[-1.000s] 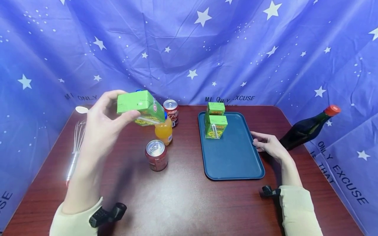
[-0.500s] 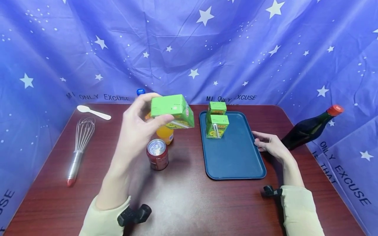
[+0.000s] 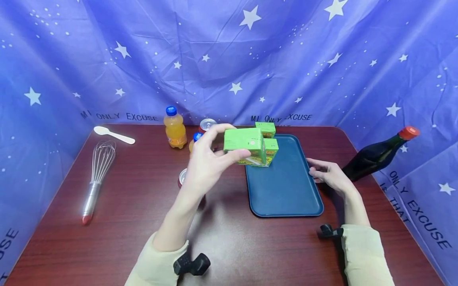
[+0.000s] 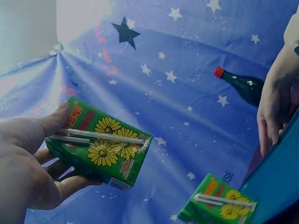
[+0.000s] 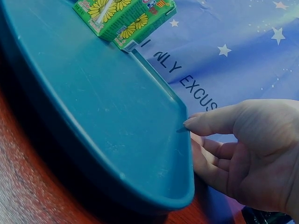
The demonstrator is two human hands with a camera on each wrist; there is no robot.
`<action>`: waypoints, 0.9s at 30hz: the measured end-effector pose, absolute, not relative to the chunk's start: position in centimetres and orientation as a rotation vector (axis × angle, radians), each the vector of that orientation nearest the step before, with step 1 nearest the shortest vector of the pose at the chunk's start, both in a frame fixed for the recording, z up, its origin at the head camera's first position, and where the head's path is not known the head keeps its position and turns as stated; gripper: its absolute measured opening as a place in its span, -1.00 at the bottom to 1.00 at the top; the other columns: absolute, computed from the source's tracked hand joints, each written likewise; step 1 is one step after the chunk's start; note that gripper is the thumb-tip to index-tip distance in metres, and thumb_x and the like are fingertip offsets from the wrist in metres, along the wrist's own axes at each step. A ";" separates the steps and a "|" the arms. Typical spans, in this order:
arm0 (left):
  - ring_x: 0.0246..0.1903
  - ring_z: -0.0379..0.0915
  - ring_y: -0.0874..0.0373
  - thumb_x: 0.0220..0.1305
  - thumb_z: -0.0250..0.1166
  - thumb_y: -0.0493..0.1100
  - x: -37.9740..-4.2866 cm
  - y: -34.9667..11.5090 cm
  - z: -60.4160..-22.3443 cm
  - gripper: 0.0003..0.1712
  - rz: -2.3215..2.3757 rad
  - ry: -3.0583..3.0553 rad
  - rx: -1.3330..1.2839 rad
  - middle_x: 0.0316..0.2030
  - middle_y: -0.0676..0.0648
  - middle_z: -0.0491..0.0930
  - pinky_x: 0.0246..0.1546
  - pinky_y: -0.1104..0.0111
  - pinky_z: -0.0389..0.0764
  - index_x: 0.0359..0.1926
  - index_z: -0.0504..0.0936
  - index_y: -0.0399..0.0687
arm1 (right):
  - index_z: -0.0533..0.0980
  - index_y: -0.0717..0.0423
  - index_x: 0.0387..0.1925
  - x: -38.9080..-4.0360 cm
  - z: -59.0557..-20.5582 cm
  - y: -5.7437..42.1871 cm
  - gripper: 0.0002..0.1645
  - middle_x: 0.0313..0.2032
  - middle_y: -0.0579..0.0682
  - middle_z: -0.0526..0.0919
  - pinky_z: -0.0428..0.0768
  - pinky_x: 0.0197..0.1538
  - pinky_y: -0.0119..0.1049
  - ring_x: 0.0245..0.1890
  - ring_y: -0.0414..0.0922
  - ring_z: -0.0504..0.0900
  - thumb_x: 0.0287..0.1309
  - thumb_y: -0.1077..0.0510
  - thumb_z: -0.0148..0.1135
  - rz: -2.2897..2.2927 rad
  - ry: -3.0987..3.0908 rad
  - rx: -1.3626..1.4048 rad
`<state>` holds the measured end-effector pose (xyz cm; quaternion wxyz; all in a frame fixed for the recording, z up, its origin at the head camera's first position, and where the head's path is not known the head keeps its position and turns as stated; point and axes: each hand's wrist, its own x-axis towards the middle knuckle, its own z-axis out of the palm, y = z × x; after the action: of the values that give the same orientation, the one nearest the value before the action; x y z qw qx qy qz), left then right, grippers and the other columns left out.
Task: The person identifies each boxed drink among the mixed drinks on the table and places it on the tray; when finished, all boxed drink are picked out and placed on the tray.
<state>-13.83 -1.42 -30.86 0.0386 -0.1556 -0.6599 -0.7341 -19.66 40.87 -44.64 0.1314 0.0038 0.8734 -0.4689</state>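
My left hand (image 3: 206, 161) grips a green drink carton (image 3: 244, 139) with straws on its yellow-flowered side, thumb on one side and fingers on the other. The carton is held in the air over the left edge of a blue tray (image 3: 286, 190). Two similar cartons stand on the tray's far left part: the rear carton (image 3: 265, 128) and the front carton (image 3: 272, 147), both partly hidden in the head view. At the tray's right side, my right hand (image 3: 330, 174) pinches the rim, its thumb (image 5: 205, 124) on the edge and its fingers outside it.
Left of the tray stand two orange drink bottles, one (image 3: 175, 131) in full sight, and two cans, the rear can (image 3: 208, 124) partly covered. A whisk (image 3: 96, 178) and white spoon (image 3: 114, 135) lie farther left. A dark red-capped bottle (image 3: 375, 157) is beyond my right hand.
My left hand has carried the carton rightward from above the bottles and cans to the tray's left side, uncovering the whisk and spoon. The right hand keeps its place on the tray rim.
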 end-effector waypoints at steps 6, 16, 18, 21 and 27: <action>-0.27 0.74 0.02 0.15 0.56 -0.24 -14.1 0.2 -31.6 -0.47 -2.323 -2.040 -0.490 0.09 -0.01 0.55 -0.13 0.23 0.79 0.12 0.59 0.02 | 0.22 0.16 0.55 -19.6 -44.6 41.0 -0.33 -0.16 -0.09 0.63 0.74 -0.13 -0.42 -0.23 -0.41 0.67 0.51 0.18 0.12 -1.361 2.538 -0.008; -0.29 0.72 0.11 0.12 0.59 -0.08 -15.4 2.4 -33.9 -0.45 -2.171 -2.195 -0.462 -0.01 -0.01 0.63 -0.23 0.35 0.74 0.12 0.59 0.10 | 0.22 0.20 0.54 -19.6 -44.7 41.1 -0.32 -0.21 -0.21 0.63 0.74 -0.14 -0.42 -0.23 -0.43 0.67 0.50 0.18 0.13 -1.382 2.524 -0.011; -0.30 0.68 0.11 0.10 0.61 -0.05 -15.7 2.8 -34.5 -0.43 -2.119 -2.234 -0.458 -0.03 -0.01 0.64 -0.24 0.38 0.72 0.13 0.60 0.09 | 0.22 0.20 0.54 -19.7 -44.7 41.1 -0.32 -0.21 -0.22 0.64 0.74 -0.14 -0.42 -0.23 -0.44 0.66 0.50 0.18 0.13 -1.383 2.523 -0.008; -0.34 0.58 0.07 0.09 0.61 -0.01 -16.1 3.3 -35.4 -0.39 -2.024 -2.299 -0.437 -0.06 0.00 0.64 -0.28 0.44 0.63 0.15 0.60 0.07 | 0.21 0.18 0.54 -19.7 -44.7 41.1 -0.32 -0.21 -0.23 0.64 0.74 -0.13 -0.43 -0.22 -0.43 0.67 0.50 0.17 0.13 -1.384 2.519 -0.008; -0.30 0.52 0.02 0.07 0.62 0.05 -17.0 4.2 -36.9 -0.33 -1.955 -2.383 -0.400 -0.07 -0.01 0.67 -0.33 0.42 0.54 0.19 0.61 0.04 | 0.21 0.20 0.54 -19.8 -44.6 41.0 -0.31 -0.22 -0.25 0.64 0.74 -0.13 -0.44 -0.23 -0.43 0.67 0.50 0.18 0.14 -1.388 2.517 -0.005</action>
<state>-16.96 4.17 -36.88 0.0169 -0.1285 -0.7665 -0.6290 -19.77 41.04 -44.64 0.1333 -0.0016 0.8679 -0.4786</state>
